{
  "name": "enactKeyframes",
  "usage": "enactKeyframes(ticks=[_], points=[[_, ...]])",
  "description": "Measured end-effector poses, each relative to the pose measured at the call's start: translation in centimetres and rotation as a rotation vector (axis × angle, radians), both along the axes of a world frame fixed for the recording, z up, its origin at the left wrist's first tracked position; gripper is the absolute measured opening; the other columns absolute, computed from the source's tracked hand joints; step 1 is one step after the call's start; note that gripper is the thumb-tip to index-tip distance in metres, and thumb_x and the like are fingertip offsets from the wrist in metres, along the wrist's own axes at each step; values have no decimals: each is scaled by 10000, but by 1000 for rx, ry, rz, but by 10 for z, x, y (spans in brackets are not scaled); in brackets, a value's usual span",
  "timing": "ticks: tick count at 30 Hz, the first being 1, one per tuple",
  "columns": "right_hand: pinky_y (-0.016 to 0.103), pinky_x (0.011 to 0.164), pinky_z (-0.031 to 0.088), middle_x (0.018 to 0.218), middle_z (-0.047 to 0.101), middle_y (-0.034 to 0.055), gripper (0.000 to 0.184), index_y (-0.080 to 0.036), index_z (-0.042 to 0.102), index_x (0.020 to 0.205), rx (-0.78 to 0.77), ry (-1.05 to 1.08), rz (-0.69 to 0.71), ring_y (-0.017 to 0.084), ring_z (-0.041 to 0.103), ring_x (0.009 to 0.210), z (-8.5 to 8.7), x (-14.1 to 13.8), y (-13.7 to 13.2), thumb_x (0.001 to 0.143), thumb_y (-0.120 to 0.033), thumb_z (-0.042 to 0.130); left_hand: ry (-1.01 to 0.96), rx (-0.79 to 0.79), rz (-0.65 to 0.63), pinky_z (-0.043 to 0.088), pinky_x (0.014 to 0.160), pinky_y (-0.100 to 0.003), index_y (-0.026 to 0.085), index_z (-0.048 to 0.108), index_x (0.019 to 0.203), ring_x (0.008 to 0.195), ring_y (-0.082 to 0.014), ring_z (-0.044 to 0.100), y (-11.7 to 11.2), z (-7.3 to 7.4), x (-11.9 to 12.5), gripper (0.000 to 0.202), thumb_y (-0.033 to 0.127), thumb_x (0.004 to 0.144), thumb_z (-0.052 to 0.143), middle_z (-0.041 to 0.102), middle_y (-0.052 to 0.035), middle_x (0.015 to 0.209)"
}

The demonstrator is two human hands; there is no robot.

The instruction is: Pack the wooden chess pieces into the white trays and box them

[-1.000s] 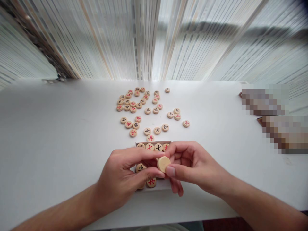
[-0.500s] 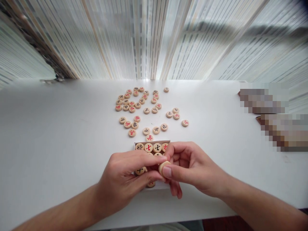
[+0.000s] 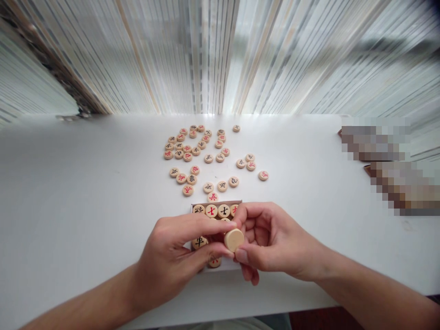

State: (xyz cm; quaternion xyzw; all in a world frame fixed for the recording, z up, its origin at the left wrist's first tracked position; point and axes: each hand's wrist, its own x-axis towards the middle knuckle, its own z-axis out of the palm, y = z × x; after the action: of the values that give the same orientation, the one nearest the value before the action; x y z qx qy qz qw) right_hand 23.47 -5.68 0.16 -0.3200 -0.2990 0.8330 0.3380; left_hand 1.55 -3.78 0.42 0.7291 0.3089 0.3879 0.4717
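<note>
Between the fingertips of both hands is one round wooden Chinese chess piece [image 3: 234,240], its blank face toward me. My left hand [image 3: 182,243] pinches it from the left with thumb and forefinger. From the right, my right hand [image 3: 271,240] grips it with thumb and forefinger, the other fingers curled below. Under the hands lies a shallow box [image 3: 228,265] at the near side of the table, partly hidden by them. Inside it sit rows of pieces with black or red characters, such as a black-marked piece [image 3: 198,211] in the far left corner.
Several loose chess pieces [image 3: 187,156] are scattered on the white table [image 3: 85,197] beyond the box. A red-marked piece [image 3: 212,197] lies just past its far edge. Two brown-edged flat things [image 3: 373,172], blurred out, lie at the right. Striped blinds [image 3: 213,55] hang behind the table.
The piece in my fingers has turned so that its blank face shows more fully. My right thumb has shifted down to its lower edge. The view has moved slightly.
</note>
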Motion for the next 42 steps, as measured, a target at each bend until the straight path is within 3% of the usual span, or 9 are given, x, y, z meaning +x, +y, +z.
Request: enactKeyframes(ticks=[5,15,18,21,26,30,33,35,42], points=[[190,517,616,733,762,8,449,-151,660,877,1,13,1,125,727,559,0,0,0,623,-132,1029,-18,-30,-15,647,819,-252,341,830,1210,863,-190,815,0,0,-1,313,210,926,828,869,-16,1025],[171,573,609,708,766,1,366,-155,712,920,104,-46,-71,105,719,574,6,0,0,688,-99,989,-74,-203,-35,613,728,-168,279,831,1206,731,-122,773,1,6,0,324,112,931,797,853,15,880],[159,608,601,765,782,4,399,-183,732,999,254,-165,-171,100,717,623,6,1,-1,704,-71,975,-94,-262,1,622,718,-167,242,842,1152,747,-132,786,0,6,0,261,134,915,817,856,-7,914],[175,657,611,817,780,2,419,-217,776,1086,518,-286,-263,105,718,677,5,2,-3,741,-40,935,-89,-265,17,616,704,-163,218,845,1106,737,-131,775,0,5,1,196,177,914,827,846,-12,884],[229,620,607,880,758,47,207,-214,852,1036,852,-406,-304,126,706,686,3,3,-3,862,-102,847,4,-144,10,574,701,-158,214,849,1043,729,-115,747,2,4,0,119,194,938,796,829,6,832],[202,580,594,845,768,43,220,-231,872,1023,774,-369,-298,118,704,663,4,2,-2,886,-73,804,60,-55,-1,547,694,-163,197,828,918,701,-102,719,3,6,1,117,174,978,730,821,13,809],[177,537,592,794,783,11,279,-260,860,1078,600,-280,-300,102,704,592,3,1,-2,876,-71,820,63,-72,-49,544,683,-187,193,806,894,691,-115,713,2,8,2,186,194,1019,668,809,8,781],[168,538,601,792,795,3,294,-259,856,1082,590,-276,-309,98,713,586,2,1,-3,866,-61,828,72,-102,-55,541,667,-196,193,801,889,676,-120,703,1,8,2,205,213,1029,653,802,4,767],[220,612,636,894,794,67,342,-148,811,1187,1093,-505,-400,123,726,665,-3,2,-3,856,-71,850,93,-158,-14,502,600,-202,164,765,819,613,-116,630,2,6,1,233,239,1017,669,752,-4,689]])
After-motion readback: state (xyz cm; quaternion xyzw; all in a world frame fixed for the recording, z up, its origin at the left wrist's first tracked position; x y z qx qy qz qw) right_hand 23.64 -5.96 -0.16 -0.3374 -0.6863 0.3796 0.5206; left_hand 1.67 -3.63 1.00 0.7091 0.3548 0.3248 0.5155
